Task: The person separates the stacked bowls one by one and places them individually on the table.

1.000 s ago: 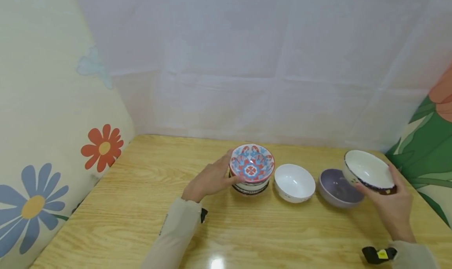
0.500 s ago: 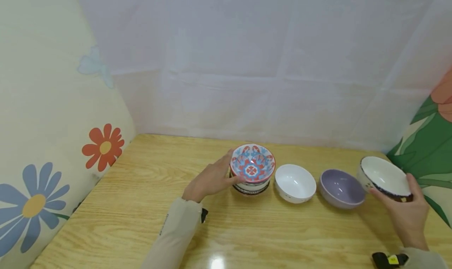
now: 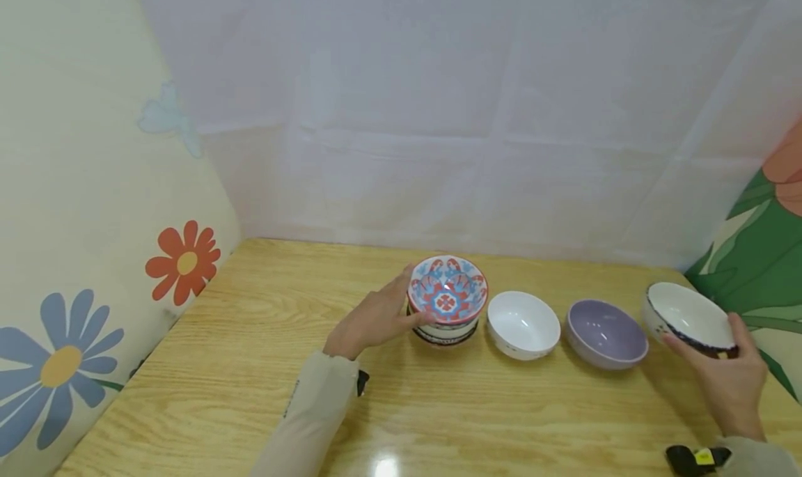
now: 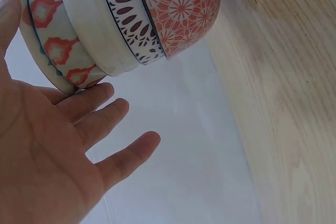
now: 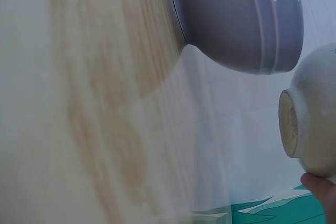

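Observation:
My left hand [image 3: 378,318] holds the top bowl [image 3: 447,290], red and blue inside, with its thumb at the front of the rim and fingers round the far side. Beneath it are more stacked bowls; the left wrist view shows a white one with a dark pattern [image 4: 130,22] and a red floral one [image 4: 181,9]. At the far right, my right hand [image 3: 727,376] grips a white bowl with a dark patterned outside [image 3: 689,317], slightly tilted. Its foot hangs above the table in the right wrist view. Left of it stands a purple bowl [image 3: 606,334].
A small white bowl [image 3: 523,324] stands between the stack and the purple bowl. The wooden table [image 3: 250,338] ends at a white cloth backdrop [image 3: 401,115]. Flower-printed panels [image 3: 94,184] line both sides.
My right hand has carried the white bowl right and lower, from over the purple bowl to beside it. The left hand and the stack have stayed put.

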Motion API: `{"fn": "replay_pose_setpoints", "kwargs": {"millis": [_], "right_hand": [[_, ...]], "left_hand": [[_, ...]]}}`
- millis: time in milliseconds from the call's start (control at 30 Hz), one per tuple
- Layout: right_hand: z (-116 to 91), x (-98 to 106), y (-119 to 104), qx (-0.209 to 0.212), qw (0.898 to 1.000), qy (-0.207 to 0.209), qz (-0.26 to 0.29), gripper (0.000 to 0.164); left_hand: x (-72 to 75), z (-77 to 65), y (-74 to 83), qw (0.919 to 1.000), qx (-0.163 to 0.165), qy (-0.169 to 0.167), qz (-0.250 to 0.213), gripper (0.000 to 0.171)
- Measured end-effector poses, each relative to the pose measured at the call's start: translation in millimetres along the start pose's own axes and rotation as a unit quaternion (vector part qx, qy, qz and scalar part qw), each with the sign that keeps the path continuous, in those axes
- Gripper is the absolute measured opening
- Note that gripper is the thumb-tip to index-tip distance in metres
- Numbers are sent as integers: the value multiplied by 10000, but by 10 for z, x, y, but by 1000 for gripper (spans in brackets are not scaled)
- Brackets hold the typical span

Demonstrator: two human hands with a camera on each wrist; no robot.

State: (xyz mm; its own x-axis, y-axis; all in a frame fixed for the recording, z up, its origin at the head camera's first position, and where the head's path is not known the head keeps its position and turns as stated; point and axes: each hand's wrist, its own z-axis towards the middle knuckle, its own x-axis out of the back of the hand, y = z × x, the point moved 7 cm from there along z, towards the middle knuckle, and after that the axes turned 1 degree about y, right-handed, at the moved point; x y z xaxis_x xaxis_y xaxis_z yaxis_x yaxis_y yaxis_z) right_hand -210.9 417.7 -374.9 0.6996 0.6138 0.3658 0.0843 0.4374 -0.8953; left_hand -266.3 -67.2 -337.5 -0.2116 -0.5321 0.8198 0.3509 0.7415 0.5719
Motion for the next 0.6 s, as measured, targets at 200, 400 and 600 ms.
{"fn": "replay_pose_setpoints", "kwargs": {"millis": [200, 400, 600], "right_hand": [[22, 29, 51, -45, 9997, -24, -218, 92], [36, 43, 123, -291, 9992, -190, -180, 92], [62, 37, 189, -599, 9966, -419, -371, 92]], "left_hand": [[-4, -7, -8, 10000, 26, 31, 1, 97], [-2, -1, -4, 10000, -24, 54, 35, 97], [9, 3, 8, 10000, -9, 62, 56, 97]]}}
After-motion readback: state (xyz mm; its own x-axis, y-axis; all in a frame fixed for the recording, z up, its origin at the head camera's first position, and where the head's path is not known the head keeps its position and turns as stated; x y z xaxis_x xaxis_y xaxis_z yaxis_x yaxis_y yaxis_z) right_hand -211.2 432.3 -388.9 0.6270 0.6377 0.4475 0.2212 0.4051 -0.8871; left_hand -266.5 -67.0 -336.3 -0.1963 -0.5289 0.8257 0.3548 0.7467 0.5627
